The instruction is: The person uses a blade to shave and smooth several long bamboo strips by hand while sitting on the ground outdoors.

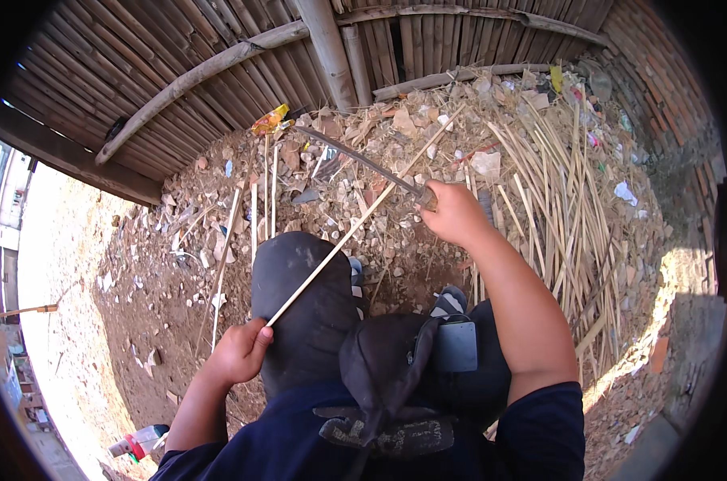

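Note:
My left hand (243, 353) pinches the near end of a long, pale bamboo strip (331, 255) between thumb and fingers. The strip slants away to the upper right, passing above my dark-clad left knee (299, 276). In my right hand (456, 212) is the handle of a long knife (355, 156), its thin dark blade pointing to the far left. Blade and strip cross close to the right hand; I cannot tell if the edge has cut into the strip. A dark pouch (383, 353) and a flat grey rectangular object (455, 346) lie at my lap.
Many bamboo strips (568, 216) lie heaped on the right. Several more strips (254, 208) lie ahead-left. Stones and litter cover the dirt ground, with a yellow wrapper (270, 120) far off. A slatted wall (211, 68) stands ahead, a brick wall (668, 96) at right.

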Available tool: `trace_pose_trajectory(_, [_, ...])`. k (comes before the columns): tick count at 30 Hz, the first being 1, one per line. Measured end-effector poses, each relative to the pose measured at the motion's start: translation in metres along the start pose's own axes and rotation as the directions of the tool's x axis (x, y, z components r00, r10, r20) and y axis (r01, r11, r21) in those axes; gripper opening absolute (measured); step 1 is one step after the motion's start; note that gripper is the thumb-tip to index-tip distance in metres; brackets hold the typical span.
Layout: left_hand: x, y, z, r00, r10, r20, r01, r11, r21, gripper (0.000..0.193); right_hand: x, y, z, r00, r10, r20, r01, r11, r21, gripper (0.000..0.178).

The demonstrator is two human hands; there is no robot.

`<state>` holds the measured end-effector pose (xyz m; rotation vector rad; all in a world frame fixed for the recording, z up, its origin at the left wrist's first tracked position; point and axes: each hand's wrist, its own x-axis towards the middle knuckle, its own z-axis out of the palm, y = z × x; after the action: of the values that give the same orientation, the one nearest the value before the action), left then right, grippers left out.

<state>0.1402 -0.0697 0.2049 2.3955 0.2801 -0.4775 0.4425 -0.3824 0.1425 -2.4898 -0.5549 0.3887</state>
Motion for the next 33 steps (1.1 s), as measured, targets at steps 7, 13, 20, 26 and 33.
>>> trace_pose_trajectory(7, [0.000,-0.001,0.003,1.000,-0.024,0.007,0.023,0.996,0.087,0.040,-0.002,-0.007,0.004,0.980,-0.140,0.143,0.164,0.971,-0.172,0.036])
trace_pose_trajectory(13, [0.000,0.000,-0.002,1.000,0.004,0.003,-0.004,0.999,0.045,0.040,-0.004,0.005,-0.004,0.996,-0.071,-0.054,0.065,0.992,-0.107,0.036])
trace_pose_trajectory(20, [0.006,-0.002,0.002,0.998,0.060,-0.036,-0.060,0.998,0.024,0.037,0.006,0.017,0.001,0.999,-0.033,-0.037,0.032,0.999,-0.024,0.041])
trace_pose_trajectory(26, [-0.003,-0.002,0.005,1.000,-0.009,-0.030,0.013,0.992,0.129,0.038,-0.009,-0.027,-0.008,0.984,-0.115,0.139,0.146,0.960,-0.241,0.049])
trace_pose_trajectory(33, [0.002,0.000,0.004,0.997,0.055,-0.056,-0.048,0.991,0.122,0.032,0.009,0.042,-0.004,0.984,0.042,-0.173,-0.049,0.998,-0.033,0.050])
